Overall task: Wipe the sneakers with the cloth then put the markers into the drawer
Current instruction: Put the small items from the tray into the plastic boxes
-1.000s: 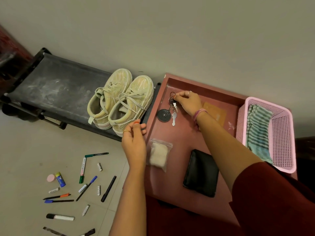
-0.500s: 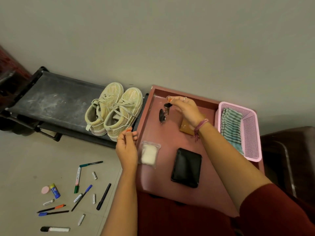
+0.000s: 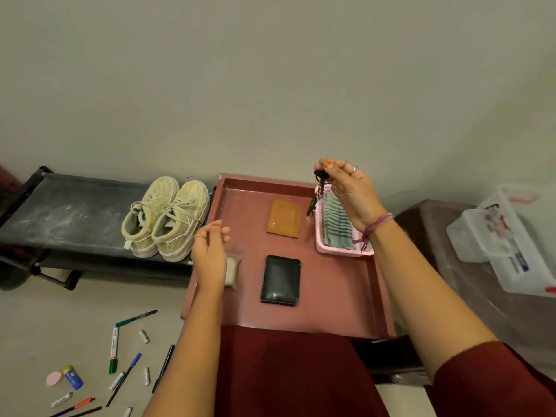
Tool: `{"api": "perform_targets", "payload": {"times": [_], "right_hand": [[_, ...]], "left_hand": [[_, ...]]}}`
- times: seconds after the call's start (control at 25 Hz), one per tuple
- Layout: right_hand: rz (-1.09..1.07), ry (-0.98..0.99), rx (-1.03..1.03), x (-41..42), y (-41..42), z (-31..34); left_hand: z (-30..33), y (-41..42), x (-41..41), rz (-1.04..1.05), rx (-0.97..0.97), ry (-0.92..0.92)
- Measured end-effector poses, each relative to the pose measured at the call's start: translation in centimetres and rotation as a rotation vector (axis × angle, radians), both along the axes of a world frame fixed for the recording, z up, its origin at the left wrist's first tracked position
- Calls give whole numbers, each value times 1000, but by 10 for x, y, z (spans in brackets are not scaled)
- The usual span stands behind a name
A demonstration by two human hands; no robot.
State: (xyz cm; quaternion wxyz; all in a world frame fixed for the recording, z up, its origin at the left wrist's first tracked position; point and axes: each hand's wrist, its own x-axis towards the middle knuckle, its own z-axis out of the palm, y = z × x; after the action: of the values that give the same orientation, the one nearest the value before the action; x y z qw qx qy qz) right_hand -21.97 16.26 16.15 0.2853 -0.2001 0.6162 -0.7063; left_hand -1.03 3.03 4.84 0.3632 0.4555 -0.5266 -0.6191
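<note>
A pair of cream sneakers (image 3: pixel 167 216) stands on a low black rack (image 3: pixel 69 215) at the left. Several markers (image 3: pixel 113 350) and pens lie scattered on the floor at the lower left. A striped green cloth (image 3: pixel 336 225) lies in a pink basket (image 3: pixel 320 246) on the red drawer top (image 3: pixel 331 290). My right hand (image 3: pixel 350 191) pinches a bunch of keys (image 3: pixel 317 191) and holds it up above the basket's left edge. My left hand (image 3: pixel 209 254) hovers over the drawer's left side with loosely curled fingers, holding nothing.
On the red surface lie a black wallet (image 3: pixel 281 279), an orange card holder (image 3: pixel 284 218) and a small clear bag (image 3: pixel 233 270) partly under my left hand. Clear plastic boxes (image 3: pixel 508 236) sit on a dark stool at the right. A glue stick (image 3: pixel 72 377) lies among the markers.
My right hand lifted the keys off the red surface and carried them right, up over the pink basket. The camera tilted up and back. My left hand stayed near the drawer's left side.
</note>
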Motion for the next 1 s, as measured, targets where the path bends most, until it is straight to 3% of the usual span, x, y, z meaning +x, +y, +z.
{"api": "perform_targets", "payload": {"times": [0.2,0.56,0.84,1.0], "right_hand": [[-125,101,-22,-5,80,44],[-411,426,184,-39,213,103],[-549,629,486,-86,287,101],[-623,630,522,-109,307,85]], "left_hand": [[38,54,-32,-159,-62,45],[69,173,-105,-573,-135,15],[65,260,-183,-1020,-598,-222],[60,296,-230,-1115,-716,-297]]}}
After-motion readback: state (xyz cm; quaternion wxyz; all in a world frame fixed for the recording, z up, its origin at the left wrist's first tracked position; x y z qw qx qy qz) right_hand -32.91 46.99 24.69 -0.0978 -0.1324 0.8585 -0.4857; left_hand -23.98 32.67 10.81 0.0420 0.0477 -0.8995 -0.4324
